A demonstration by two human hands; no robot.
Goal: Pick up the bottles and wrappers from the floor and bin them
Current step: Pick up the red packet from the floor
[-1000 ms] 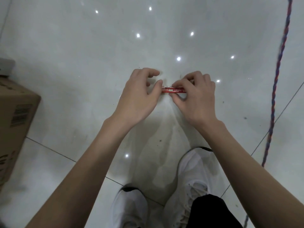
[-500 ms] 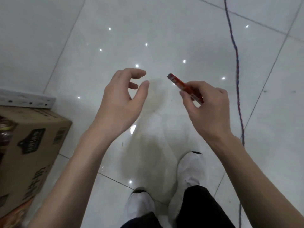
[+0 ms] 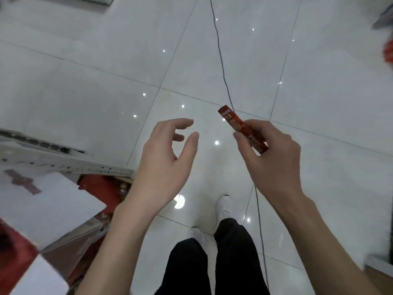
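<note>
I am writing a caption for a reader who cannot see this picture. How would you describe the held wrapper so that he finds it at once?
Start from the white tiled floor and find the two bare hands in the middle. The right hand pinches a thin stick-shaped wrapper. It alone is held, and it is red with white print; the left hand is empty.
</note>
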